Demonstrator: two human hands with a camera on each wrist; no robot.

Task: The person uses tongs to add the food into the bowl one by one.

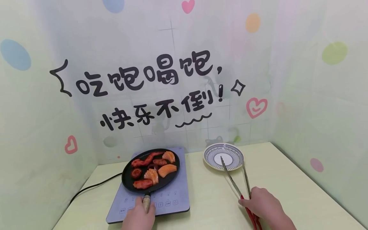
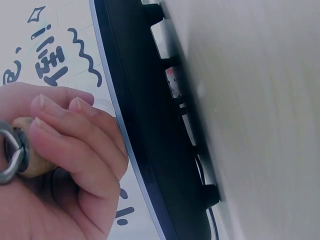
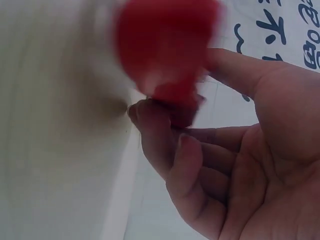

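Observation:
My left hand (image 1: 139, 217) grips the wooden handle (image 1: 147, 202) of a black frying pan (image 1: 127, 179). The left wrist view shows its fingers curled round that handle, with a metal ring at the end. The pan sits on a grey induction cooktop (image 1: 182, 182) and holds several pieces of food, among them orange-and-white salmon-like slices (image 1: 167, 170) and reddish sausage-like pieces (image 1: 142, 184). In my right hand (image 1: 264, 206) is a pair of metal tongs (image 1: 234, 185) with red handles (image 3: 170, 50), arms spread apart. One tip overlaps a blue-and-white patterned plate (image 1: 211, 159); the other is by its right edge.
The pale table (image 1: 212, 201) meets patterned walls at its back and sides. Black Chinese lettering (image 1: 164, 108) covers the back wall. A black cable (image 1: 97, 183) runs left from the cooktop. Small feet (image 2: 210, 195) hold the cooktop above the table.

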